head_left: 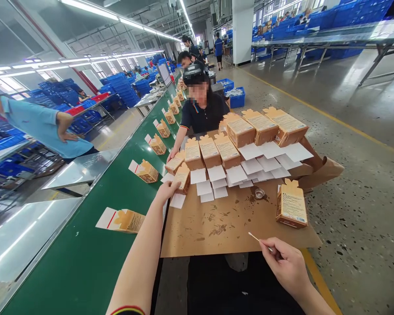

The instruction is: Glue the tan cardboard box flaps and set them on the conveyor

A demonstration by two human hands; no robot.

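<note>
Green belt (68, 245) bears open cartons (147, 172) beside us; our left hand (167, 191) touches a carton (183, 177) at the edge of the desk (236, 232), grip unclear; our right hand (284, 264) pinches a cotton swab (255, 238) between finger and thumb.

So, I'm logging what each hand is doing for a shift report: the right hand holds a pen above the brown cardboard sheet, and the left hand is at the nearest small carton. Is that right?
Not quite: it isn't a pen. The head view shows the right hand holding a cotton swab above the brown cardboard sheet, and the left hand is at the nearest small carton.
</note>
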